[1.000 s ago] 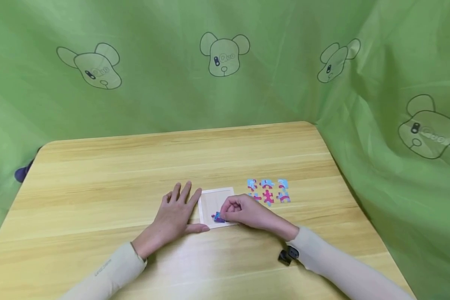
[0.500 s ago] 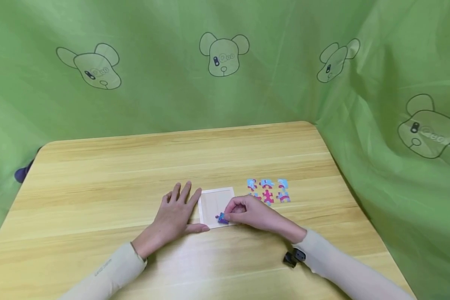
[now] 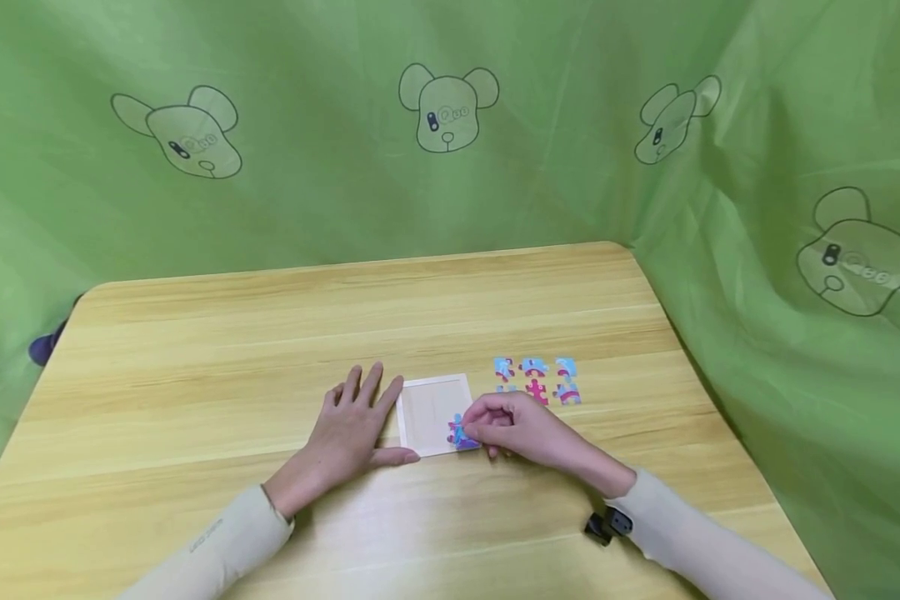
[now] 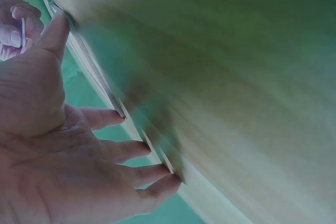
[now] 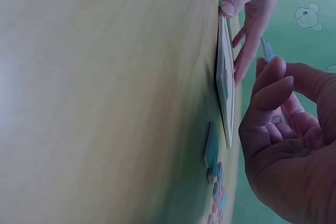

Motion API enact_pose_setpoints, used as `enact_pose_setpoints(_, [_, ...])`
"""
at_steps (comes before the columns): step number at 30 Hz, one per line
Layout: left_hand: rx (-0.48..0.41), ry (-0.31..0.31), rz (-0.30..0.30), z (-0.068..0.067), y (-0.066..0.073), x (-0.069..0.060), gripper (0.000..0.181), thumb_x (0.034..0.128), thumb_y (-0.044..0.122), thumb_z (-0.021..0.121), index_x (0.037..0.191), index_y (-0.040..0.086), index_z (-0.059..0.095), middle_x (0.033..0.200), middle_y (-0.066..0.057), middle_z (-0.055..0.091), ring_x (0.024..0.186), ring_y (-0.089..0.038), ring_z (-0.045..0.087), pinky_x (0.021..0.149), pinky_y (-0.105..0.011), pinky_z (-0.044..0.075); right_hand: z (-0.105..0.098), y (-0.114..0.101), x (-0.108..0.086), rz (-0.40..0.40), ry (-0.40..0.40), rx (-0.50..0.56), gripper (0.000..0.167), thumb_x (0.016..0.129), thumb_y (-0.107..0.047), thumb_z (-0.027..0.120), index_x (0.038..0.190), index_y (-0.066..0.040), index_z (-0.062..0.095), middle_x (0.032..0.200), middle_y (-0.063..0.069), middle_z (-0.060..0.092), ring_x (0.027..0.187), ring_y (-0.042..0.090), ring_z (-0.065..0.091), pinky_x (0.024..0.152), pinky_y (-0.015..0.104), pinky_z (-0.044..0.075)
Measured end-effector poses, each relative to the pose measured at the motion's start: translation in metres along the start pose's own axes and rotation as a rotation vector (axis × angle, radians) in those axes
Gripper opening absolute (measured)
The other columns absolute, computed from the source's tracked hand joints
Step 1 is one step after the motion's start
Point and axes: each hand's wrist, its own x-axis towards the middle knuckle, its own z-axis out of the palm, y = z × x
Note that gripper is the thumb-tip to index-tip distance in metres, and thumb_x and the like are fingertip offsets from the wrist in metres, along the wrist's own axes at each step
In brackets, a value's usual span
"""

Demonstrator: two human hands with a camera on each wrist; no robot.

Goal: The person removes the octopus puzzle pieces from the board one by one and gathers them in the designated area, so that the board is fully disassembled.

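My left hand (image 3: 347, 435) lies with spread fingers at the left side of a square wooden puzzle tray (image 3: 429, 417). Its thumb and forefinger touch the tray's edge. My right hand (image 3: 528, 429) pinches a blue, pink and purple jigsaw piece (image 3: 457, 432) over the tray's lower right part. In the right wrist view, this jigsaw piece (image 5: 267, 50) tilts between thumb and forefinger, apart from the tray (image 5: 224, 93). A teal patch shows inside the tray there; whether it is another piece I cannot tell. My fingers hide the tray's right edge partly.
Several loose jigsaw pieces (image 3: 536, 392) lie in two rows on the wooden table (image 3: 270, 333), right of the tray; my right hand partly covers one. A green curtain (image 3: 330, 192) hangs behind and along the table's right edge.
My right hand has moved to the right with the jigsaw piece, from the tray's lower middle to its lower right, and the piece has turned. The left hand stays where it was.
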Motion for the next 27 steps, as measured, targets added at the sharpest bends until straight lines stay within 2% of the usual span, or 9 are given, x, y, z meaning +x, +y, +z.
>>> enact_pose_setpoints(8, [0.003,0.014,0.01,0.0,0.001,0.0,0.108,0.0916,0.071,0.076,0.169,0.005,0.039,0.17,-0.033,0.031,0.153,-0.061,0.028,0.114,-0.074,0.037,-0.004,0.004,-0.012,-0.013,0.023,-0.024,0.014,0.107,-0.015,0.073,0.116,-0.005,0.078,0.086,0.017,0.073,0.068,0.028,0.068,0.058,0.028,0.056])
enact_pose_setpoints(14, [-0.005,0.012,0.009,0.0,0.001,-0.001,0.108,0.0914,0.07,0.077,0.168,0.005,0.039,0.17,-0.034,0.031,0.153,-0.062,0.028,0.114,-0.074,0.036,-0.005,0.006,-0.026,0.028,0.101,-0.002,0.016,0.105,-0.01,0.074,0.117,0.001,0.074,0.091,0.012,0.074,0.074,0.03,0.071,0.062,0.029,0.059])
enact_pose_setpoints(19, [-0.003,0.003,0.005,0.001,0.0,-0.001,0.108,0.0916,0.07,0.077,0.169,0.005,0.039,0.171,-0.033,0.03,0.154,-0.061,0.027,0.114,-0.074,0.036,-0.011,0.009,-0.04,0.057,0.179,0.031,0.021,0.102,-0.01,0.077,0.117,0.005,0.071,0.091,0.014,0.074,0.076,0.031,0.073,0.066,0.03,0.061])
enact_pose_setpoints(27, [0.008,-0.001,0.002,0.001,-0.001,0.0,0.108,0.092,0.071,0.075,0.169,0.006,0.038,0.171,-0.033,0.03,0.154,-0.061,0.027,0.114,-0.073,0.036,-0.025,0.015,-0.053,0.045,0.228,0.084,0.022,0.104,-0.004,0.073,0.119,0.011,0.068,0.096,0.019,0.073,0.079,0.027,0.074,0.075,0.036,0.065])
